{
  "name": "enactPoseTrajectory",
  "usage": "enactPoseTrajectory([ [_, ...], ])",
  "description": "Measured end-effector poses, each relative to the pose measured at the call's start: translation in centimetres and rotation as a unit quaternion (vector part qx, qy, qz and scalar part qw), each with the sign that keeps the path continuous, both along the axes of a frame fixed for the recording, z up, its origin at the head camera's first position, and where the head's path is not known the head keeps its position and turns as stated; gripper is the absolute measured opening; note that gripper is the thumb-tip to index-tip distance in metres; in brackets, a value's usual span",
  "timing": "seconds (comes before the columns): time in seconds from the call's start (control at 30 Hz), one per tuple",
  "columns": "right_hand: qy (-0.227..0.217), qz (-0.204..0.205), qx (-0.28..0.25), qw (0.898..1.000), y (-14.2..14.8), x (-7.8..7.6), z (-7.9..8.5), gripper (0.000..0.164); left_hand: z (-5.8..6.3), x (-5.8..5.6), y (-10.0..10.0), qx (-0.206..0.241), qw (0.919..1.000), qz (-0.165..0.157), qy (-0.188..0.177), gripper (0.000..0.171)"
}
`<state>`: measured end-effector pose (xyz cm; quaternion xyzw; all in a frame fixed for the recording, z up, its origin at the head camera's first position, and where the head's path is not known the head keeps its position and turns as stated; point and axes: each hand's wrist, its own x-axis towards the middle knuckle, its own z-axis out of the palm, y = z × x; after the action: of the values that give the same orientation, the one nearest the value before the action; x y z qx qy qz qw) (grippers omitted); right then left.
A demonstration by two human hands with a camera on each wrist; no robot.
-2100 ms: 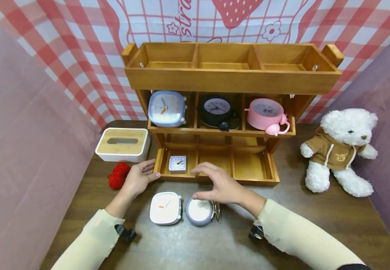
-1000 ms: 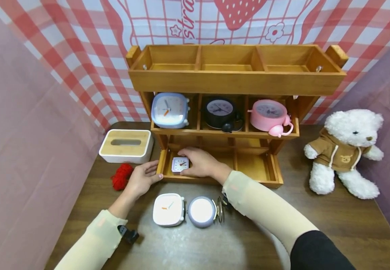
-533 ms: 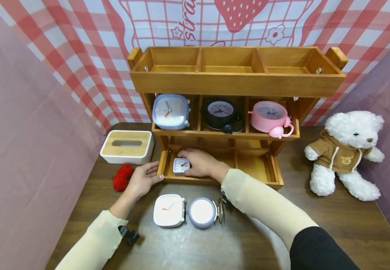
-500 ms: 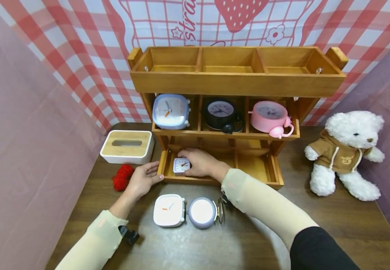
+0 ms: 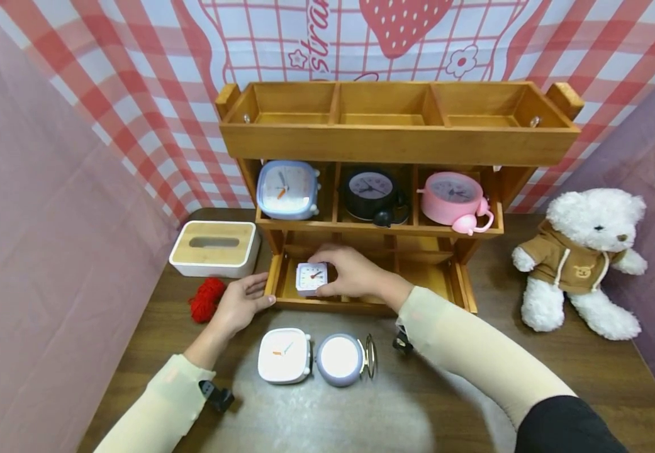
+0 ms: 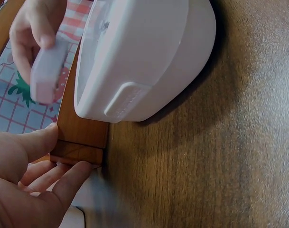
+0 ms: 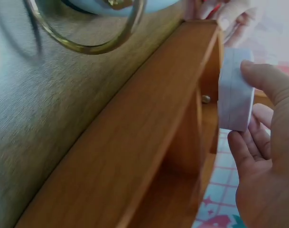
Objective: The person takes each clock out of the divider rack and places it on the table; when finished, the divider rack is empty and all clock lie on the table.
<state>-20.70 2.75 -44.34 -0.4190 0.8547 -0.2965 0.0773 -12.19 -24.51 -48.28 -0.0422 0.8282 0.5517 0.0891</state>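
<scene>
My right hand pinches a small square alarm clock, pale purple with a white dial, between thumb and fingers. It is raised over the left compartment of the bottom tier of a wooden shelf. In the right wrist view the clock stands above the shelf's front board. My left hand grips the left front corner of that tier, thumb on the front and fingers along the side. On the table before the shelf lie a white square clock and a round grey-purple clock.
The middle tier bears a blue clock, a black clock and a pink clock. At left are a tissue box and red yarn. A white teddy bear sits at right. A checked curtain hangs behind.
My right hand reached from above the round clock into the bottom left compartment, took hold of the small clock and lifted it, shifting it slightly right. My left hand stays at the shelf corner.
</scene>
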Motion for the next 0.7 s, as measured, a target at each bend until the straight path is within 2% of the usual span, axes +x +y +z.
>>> enactPoseTrajectory([
  [0.23, 0.021, 0.019, -0.062, 0.998, 4.0, 2.2, 1.8, 0.057, -0.1, -0.1, 0.0, -0.004, 1.0, -0.003, -0.001, 0.061],
  [0.43, 0.027, 0.015, -0.087, 0.996, 8.4, 4.9, 2.3, 0.055, -0.1, -0.3, 0.1, -0.007, 0.9999, -0.003, -0.008, 0.06],
  [0.57, 0.019, 0.002, -0.089, 0.996, 11.4, 7.2, 2.1, 0.054, 0.1, -0.1, 0.2, -0.004, 1.0, -0.003, -0.003, 0.061],
  [0.7, 0.022, -0.023, -0.083, 0.996, 14.5, 9.6, 0.9, 0.054, 0.1, 0.2, 0.2, -0.005, 1.0, -0.002, 0.002, 0.062],
])
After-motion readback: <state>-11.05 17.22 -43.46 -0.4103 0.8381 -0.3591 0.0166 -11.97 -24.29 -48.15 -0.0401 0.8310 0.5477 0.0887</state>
